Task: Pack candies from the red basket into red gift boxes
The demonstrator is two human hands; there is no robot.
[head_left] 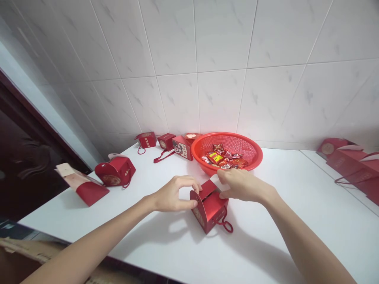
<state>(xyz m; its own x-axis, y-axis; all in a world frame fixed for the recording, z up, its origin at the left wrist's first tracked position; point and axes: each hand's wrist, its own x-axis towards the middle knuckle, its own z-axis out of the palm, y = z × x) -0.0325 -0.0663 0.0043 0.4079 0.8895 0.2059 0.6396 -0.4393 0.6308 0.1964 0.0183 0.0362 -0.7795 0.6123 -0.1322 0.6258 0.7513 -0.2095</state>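
Observation:
A red paper gift box (211, 209) stands on the white table in front of me, its top flaps folded inward with a dark gap between them. A dark red cord loop (225, 225) hangs from its near right side. My left hand (176, 194) grips the rounded left end flap, thumb on the outer face and fingertips over the upper edge. My right hand (239, 184) is closed at the far right end, its fingers curled around a pale flap there; its fingertips are partly hidden. Just behind the box sits a red plastic basket (257, 156) with wrapped sweets (226, 158) in it.
Red boxes stand at the left, one closed (117, 173) and one with a raised pale flap (89, 189). Several small boxes (146, 140) line the tiled wall (222, 98). More red boxes (355, 165) lie at the right. A cardboard box (29, 252) is below the table edge.

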